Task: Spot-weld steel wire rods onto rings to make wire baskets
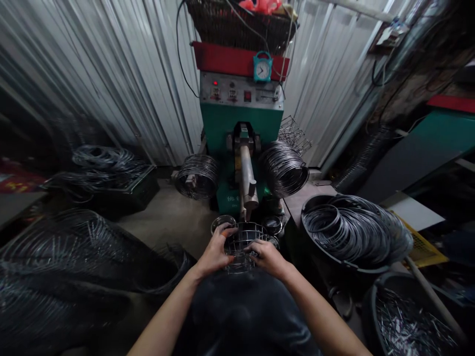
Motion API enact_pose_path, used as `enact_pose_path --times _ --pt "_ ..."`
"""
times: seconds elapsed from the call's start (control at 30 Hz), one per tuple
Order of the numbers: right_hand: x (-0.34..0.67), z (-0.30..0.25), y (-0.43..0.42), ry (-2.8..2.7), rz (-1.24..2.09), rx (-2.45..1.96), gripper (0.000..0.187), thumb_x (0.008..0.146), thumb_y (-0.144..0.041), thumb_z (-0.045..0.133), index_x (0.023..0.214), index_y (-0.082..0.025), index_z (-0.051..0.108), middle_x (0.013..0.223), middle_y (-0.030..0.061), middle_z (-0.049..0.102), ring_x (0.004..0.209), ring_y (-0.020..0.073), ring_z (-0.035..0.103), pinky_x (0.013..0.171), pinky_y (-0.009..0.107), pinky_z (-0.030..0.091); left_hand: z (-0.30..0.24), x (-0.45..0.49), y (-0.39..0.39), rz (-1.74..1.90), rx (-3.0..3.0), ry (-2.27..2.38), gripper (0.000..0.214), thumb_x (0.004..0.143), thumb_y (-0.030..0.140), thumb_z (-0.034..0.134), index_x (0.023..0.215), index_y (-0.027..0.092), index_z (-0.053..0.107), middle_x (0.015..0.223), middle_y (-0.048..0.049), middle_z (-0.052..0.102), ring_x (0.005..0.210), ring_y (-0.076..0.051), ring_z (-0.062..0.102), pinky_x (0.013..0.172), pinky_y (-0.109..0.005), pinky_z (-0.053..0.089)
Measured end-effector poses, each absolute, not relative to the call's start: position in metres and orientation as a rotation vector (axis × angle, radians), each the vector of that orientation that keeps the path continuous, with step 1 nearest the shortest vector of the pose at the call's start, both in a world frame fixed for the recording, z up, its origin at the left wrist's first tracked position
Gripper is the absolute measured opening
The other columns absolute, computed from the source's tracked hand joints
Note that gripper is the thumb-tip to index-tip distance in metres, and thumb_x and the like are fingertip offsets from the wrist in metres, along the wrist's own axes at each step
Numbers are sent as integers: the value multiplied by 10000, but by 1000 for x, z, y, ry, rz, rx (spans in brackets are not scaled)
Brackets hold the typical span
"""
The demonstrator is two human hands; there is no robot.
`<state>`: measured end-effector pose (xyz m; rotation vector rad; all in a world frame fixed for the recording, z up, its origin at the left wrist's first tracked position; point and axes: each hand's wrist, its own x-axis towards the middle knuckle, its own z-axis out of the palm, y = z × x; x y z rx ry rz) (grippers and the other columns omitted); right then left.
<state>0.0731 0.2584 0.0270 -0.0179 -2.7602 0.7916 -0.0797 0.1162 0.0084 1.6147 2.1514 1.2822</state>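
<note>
Both hands on a wire basket point(241, 247), low centre of view, just in front of the person's lap. Left hand point(216, 253) grasps the basket's left side, fingers curled over the upper rim. Right hand point(267, 257) grasps the right side, fingers hooked through the wires. Grip on both sides closed around the basket wires.

Basket sits directly below the tip of a metal arm point(247, 180) that slopes down out of a green machine point(241, 123). Machine carries a grey control panel point(241, 93) with a red light; a small teal clock point(262, 67) rests on the red ledge above it. A bundle of wire rings hangs on either side of the arm: left bundle point(196, 176), right bundle point(285, 169).

To the right, a dark tub point(345, 267) holds loose wire rings point(352, 227). Lower right, a second tub point(415, 321) holds short straight wire pieces. Left foreground: blurred mass of wire frames point(67, 257). Corrugated metal wall point(111, 74) behind.
</note>
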Motion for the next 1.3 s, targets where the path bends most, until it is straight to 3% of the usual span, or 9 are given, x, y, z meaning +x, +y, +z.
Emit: enact_pose_path --times 0.43,0.87,1.07,1.3 --pt "46 36 280 -2705 782 -106 125 768 -90 601 855 -171 641 861 55 663 802 162 636 707 240 484 4 -104 148 1333 1513 2109 612 572 326 753 1124 209 517 1225 -95 410 1203 -281 409 1033 -469 335" --pt "49 30 284 -2793 686 -107 223 748 -39 579 923 -165 635 911 69 654 853 173 629 738 244 476 4 -98 146 1333 1534 2250 630 569 257 743 1157 206 521 1235 -93 419 1191 -261 426 1023 -428 357" --pt "32 34 291 -2767 687 -166 152 780 -81 577 878 -178 641 899 60 657 844 166 627 740 242 472 1 -114 159 1357 1459 2220 624 552 295 750 1129 196 533 1199 -81 440 1171 -266 448 1011 -439 370" --pt "46 18 286 -2354 851 -352 152 815 -183 580 946 -205 652 949 65 646 888 176 616 799 287 480 1 -119 162 1382 1476 2190 641 551 292 754 1144 202 526 1228 -90 424 1178 -269 445 1002 -447 377"
